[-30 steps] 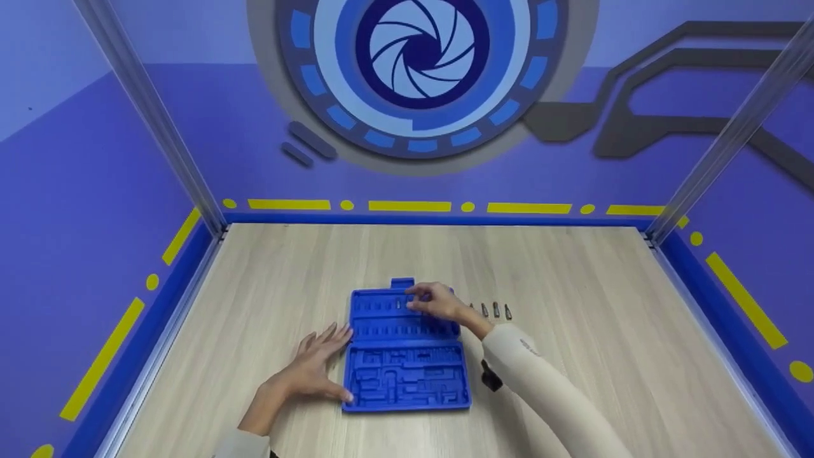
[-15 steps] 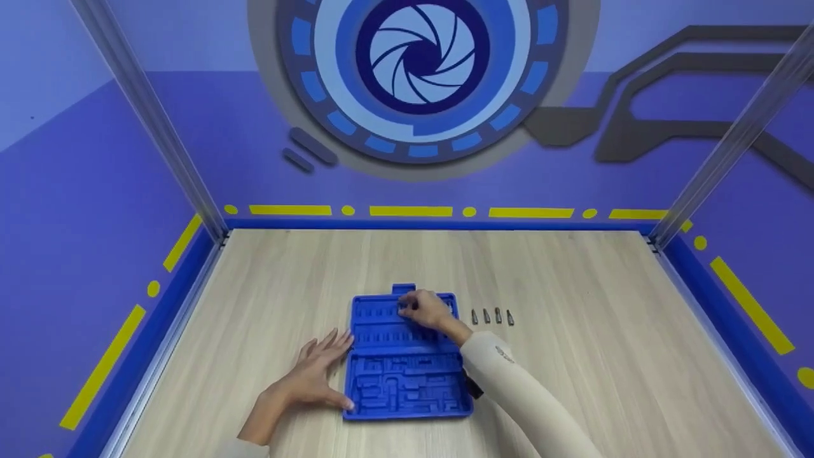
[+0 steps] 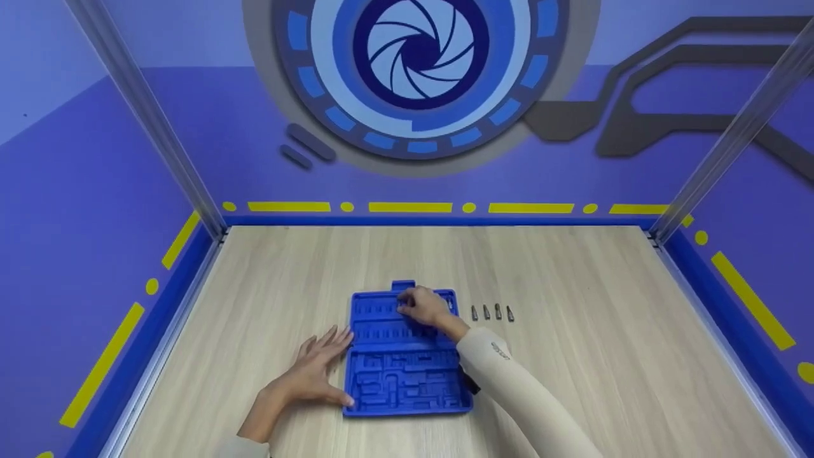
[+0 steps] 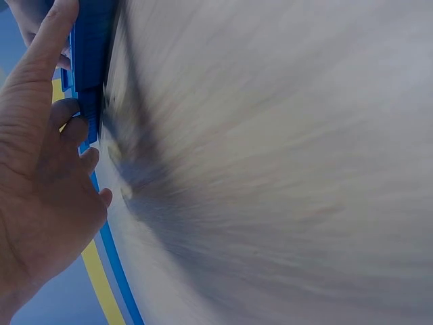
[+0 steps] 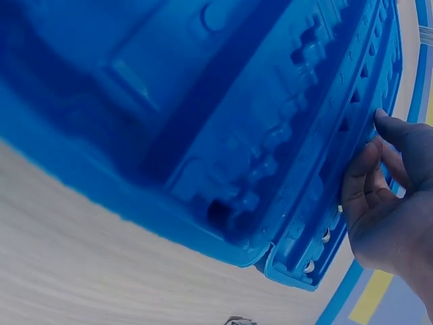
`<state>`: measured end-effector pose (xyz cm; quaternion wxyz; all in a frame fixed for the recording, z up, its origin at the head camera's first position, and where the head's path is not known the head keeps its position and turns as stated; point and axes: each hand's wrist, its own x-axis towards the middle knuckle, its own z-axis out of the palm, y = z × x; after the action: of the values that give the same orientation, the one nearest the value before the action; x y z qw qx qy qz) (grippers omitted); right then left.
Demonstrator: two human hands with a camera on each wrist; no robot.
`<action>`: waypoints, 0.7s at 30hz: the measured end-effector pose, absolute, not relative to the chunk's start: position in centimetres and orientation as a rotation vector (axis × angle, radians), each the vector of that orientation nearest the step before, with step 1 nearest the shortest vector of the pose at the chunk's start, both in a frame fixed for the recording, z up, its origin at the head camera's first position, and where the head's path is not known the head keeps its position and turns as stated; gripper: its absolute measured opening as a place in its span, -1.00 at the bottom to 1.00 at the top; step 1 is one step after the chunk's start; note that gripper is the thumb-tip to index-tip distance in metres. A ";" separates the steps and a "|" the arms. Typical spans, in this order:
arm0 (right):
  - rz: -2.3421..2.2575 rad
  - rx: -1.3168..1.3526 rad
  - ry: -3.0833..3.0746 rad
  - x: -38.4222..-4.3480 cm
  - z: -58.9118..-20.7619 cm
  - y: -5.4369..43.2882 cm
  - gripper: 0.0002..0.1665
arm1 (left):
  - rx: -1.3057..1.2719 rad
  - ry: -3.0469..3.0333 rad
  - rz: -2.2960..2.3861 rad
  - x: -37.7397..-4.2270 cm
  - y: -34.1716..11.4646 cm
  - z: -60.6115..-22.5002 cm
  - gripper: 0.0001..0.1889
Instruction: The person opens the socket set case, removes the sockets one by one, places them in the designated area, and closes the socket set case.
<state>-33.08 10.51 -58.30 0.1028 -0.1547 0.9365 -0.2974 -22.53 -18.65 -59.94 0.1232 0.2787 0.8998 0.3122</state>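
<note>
A blue plastic bit case (image 3: 407, 346) lies unfolded on the table, with moulded recesses in both halves. My right hand (image 3: 425, 306) is over the upper row of slots in the far half, thumb and fingertips pinched at a screwdriver bit mostly hidden by them. In the right wrist view, the curled right hand (image 5: 396, 183) reaches to the slots, and small metal bits (image 5: 326, 235) sit in the row near its corner. My left hand (image 3: 311, 375) rests along the case's left side with fingers spread, the thumb touching the near corner and the fingertips by the hinge.
Several loose screwdriver bits (image 3: 486, 312) stand in a row on the wooden table (image 3: 572, 273), right of the case. Blue panels with yellow markings (image 3: 410, 207) enclose the table at the back and both sides, with metal posts (image 3: 159, 133) at the corners.
My right hand has shifted slightly left along the upper slots and closed over a bit that showed there earlier. The left hand keeps its place on the case.
</note>
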 end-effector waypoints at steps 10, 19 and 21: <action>-0.945 -0.434 2.776 -32.7 -58.2 10.1 -0.77 | 0.786 2.618 0.901 -22.5 -18.7 -60.0 0.39; -1.003 -0.482 2.805 -32.2 -58.5 10.1 -0.86 | 0.810 2.635 0.889 -22.6 -18.7 -59.8 0.39; -1.042 -0.514 2.790 -32.3 -58.5 10.2 -0.87 | 0.813 2.633 0.880 -22.6 -18.6 -59.8 0.39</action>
<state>-32.26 10.22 -58.53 0.0596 -0.1698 0.9216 -0.3440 -22.60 -18.65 -59.79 0.1242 0.2787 0.9032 0.3019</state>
